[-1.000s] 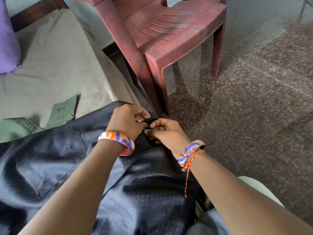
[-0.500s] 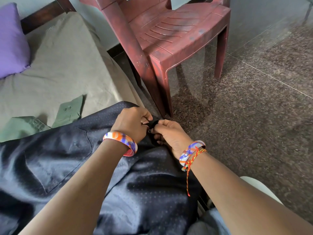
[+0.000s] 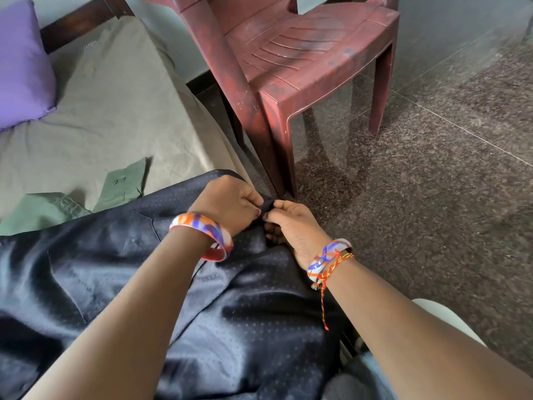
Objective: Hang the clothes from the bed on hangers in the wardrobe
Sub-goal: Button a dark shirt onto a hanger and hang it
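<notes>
Both hands are down at the near-right edge of the bed [image 3: 121,105], working one small spot on the dark satin shirt [image 3: 245,327]. The left hand [image 3: 227,203] has its fingers curled tight, pinching a fold of the shirt's edge; the right hand [image 3: 291,226] pinches the same edge from the other side, fingertips meeting the left's. It looks like a button or the collar end being fastened, though the fabric between the fingers hides which.

What has changed over the last second? Very little in the grip: the hands have stayed locked on that one spot while the view has tipped, bringing more of the purple pillow [image 3: 23,62] into sight at far left. So the fiddly bit is not finished, and no hanger is in view, which suggests the hanging itself has yet to begin for this garment.

The count: two garments on the bed, the dark shirt spread across the near side and a green shirt [image 3: 57,203] peeking out just behind it at left, one cuff showing. One pillow. One red plastic chair [image 3: 302,59] standing on the floor just beside the bed. Two patterned bangles, one on each wrist, plus one red-and-yellow thread on the right.
</notes>
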A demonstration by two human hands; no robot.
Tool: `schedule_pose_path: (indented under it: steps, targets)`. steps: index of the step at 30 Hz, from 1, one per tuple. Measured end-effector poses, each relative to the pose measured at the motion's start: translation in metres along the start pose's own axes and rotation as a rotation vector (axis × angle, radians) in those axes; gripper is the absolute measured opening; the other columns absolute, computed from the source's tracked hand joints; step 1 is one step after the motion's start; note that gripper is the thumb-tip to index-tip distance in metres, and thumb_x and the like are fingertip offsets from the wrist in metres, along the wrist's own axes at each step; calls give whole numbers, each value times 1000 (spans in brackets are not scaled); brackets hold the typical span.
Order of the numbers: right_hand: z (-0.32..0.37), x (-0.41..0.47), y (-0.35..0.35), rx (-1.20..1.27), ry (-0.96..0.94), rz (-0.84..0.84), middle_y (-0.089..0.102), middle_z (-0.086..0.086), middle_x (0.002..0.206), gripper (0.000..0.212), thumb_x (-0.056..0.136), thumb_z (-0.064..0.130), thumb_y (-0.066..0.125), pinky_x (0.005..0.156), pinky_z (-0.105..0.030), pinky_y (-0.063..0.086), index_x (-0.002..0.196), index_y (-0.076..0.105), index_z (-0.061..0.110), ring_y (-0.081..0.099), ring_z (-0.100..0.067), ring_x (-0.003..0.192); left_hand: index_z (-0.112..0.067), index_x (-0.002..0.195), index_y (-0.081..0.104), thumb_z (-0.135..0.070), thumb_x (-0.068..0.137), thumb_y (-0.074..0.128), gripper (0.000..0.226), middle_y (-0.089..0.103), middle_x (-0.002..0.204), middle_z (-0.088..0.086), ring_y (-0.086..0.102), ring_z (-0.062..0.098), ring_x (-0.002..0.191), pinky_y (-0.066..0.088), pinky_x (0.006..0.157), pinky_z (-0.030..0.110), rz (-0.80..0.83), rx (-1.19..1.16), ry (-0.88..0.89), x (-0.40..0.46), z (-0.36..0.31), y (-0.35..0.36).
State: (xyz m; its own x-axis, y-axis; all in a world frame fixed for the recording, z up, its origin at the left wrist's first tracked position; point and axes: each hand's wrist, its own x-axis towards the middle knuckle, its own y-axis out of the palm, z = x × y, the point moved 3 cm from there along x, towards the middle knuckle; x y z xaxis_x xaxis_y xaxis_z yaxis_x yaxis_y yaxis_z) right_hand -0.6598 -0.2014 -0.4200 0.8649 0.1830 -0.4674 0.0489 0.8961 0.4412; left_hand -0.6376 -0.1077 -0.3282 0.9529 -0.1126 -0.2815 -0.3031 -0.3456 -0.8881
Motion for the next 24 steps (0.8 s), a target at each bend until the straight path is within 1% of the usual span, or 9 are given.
schedule_pose_path:
  steps: [2, 4, 7, 11, 14, 16, 19, 22, 24]
  targets:
    - [1, 0, 3, 51, 5, 26, 57, -2, 70, 20, 89, -1, 54, 46, -14, 43, 108, 57, 8, 55, -3, 54, -13, 90, 71, -4, 80, 65, 14, 71, 86, 4, 65, 15, 84, 50, 81, 25, -9, -164, -102, -1, 7, -4]
    - [3, -2, 5, 104, 0, 50, 58, -4, 76, 28, 89, -2, 55, 47, -14, 45, 116, 54, 5, 56, -7, 62, -14, 83, 67, -1, 78, 68, 14, 71, 79, 5, 65, 10, 75, 52, 78, 25, -23, -294, -144, -3, 13, -4]
    - [7, -6, 3, 141, -4, 28, 60, -4, 77, 17, 89, -1, 57, 47, -13, 46, 102, 54, 9, 57, -9, 65, -19, 77, 62, -2, 74, 72, 20, 68, 69, -7, 58, -8, 54, 46, 64, 7, -60, -298, -99, -5, 18, 1]
    - [10, -9, 0, 132, -14, 31, 62, 0, 68, 15, 84, 9, 66, 51, -14, 48, 96, 57, 12, 59, -4, 58, -17, 79, 61, -1, 72, 69, 19, 61, 63, -13, 56, -2, 54, 42, 59, 2, -309, -174, 34, -14, 14, 7]
    - [9, -10, 0, 132, -48, 29, 64, 1, 71, 21, 79, 2, 69, 54, -12, 49, 89, 55, 13, 60, -3, 59, -15, 79, 62, 2, 71, 67, 19, 58, 60, -13, 56, -2, 53, 41, 60, 0, -411, -127, 173, -25, 10, 10]
    - [8, -10, 1, 162, -56, 33, 65, 3, 68, 24, 78, -4, 67, 53, -13, 49, 85, 53, 14, 62, -2, 58, -15, 77, 64, 2, 72, 67, 18, 60, 61, -10, 54, -3, 52, 42, 61, 0, -398, -115, 180, -25, 11, 8]
    - [8, -8, 4, 209, -35, 57, 66, 6, 58, 24, 81, -6, 63, 49, -13, 49, 85, 52, 14, 62, 0, 54, -18, 73, 67, -2, 72, 74, 17, 65, 64, -8, 59, -2, 57, 46, 65, 4, -281, -221, 72, -19, 20, 0]
    - [9, -8, 7, 278, -17, 114, 66, 6, 61, 23, 82, -5, 62, 51, -16, 51, 88, 52, 14, 63, -3, 56, -17, 71, 69, 2, 74, 73, 20, 67, 63, 1, 62, 8, 61, 55, 69, 17, -103, -603, -75, -17, 29, -4]
    - [9, -8, 9, 301, -2, 134, 68, 4, 65, 22, 82, -5, 62, 56, -17, 54, 88, 52, 14, 64, -5, 59, -17, 66, 70, 6, 75, 70, 25, 66, 60, 1, 63, 11, 63, 56, 71, 21, -65, -766, -158, -16, 34, -2]
